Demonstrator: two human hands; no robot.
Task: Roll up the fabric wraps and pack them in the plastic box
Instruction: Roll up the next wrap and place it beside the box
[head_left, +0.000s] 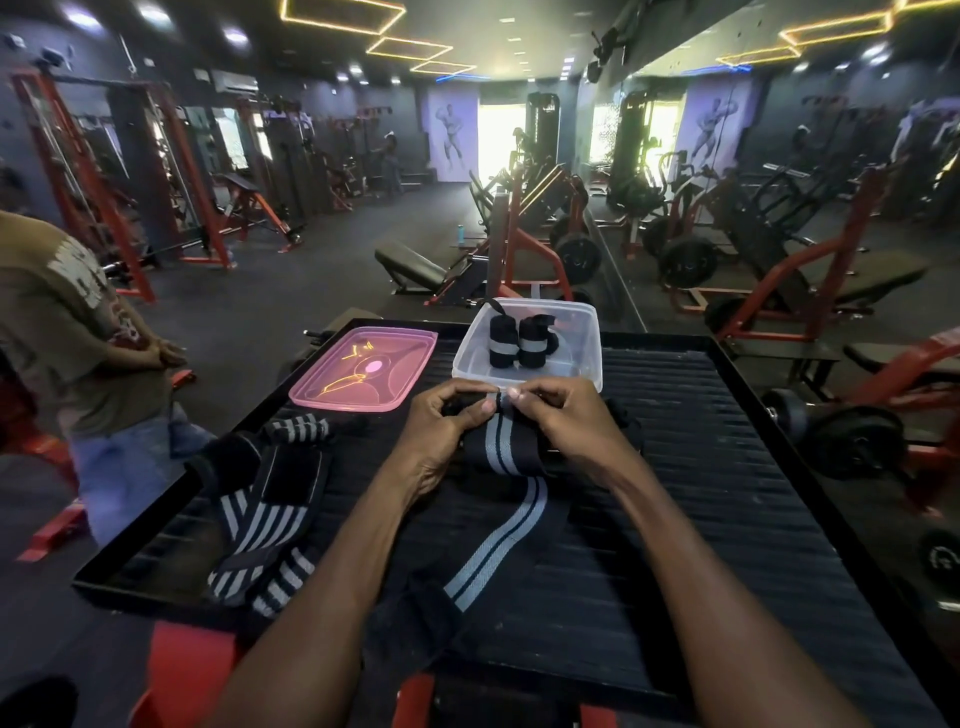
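Wrap (498, 447) held on worktop (701, 467) just before plastic box (587, 358); its far end is pinched by left hand (447, 415) and right hand (558, 413) fingers. 2 rolls (519, 340) already boxed. Fabric judged soft, light, limp; best gripped at rolled end.

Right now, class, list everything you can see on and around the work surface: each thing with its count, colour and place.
Plastic box: one, clear, far middle of the platform.
Rolled wraps: two, black with grey band, upright inside the box.
Lid: one, pink, left of the box.
Held wrap: one, black with grey stripe, middle, tail trailing toward the camera.
Loose wraps: a striped black and grey heap, count unclear, left side.
Platform: one, black, ribbed.
Bystander: one, brown shirt, far left.
Left hand: fingers curled on the wrap.
Right hand: pinching the wrap.
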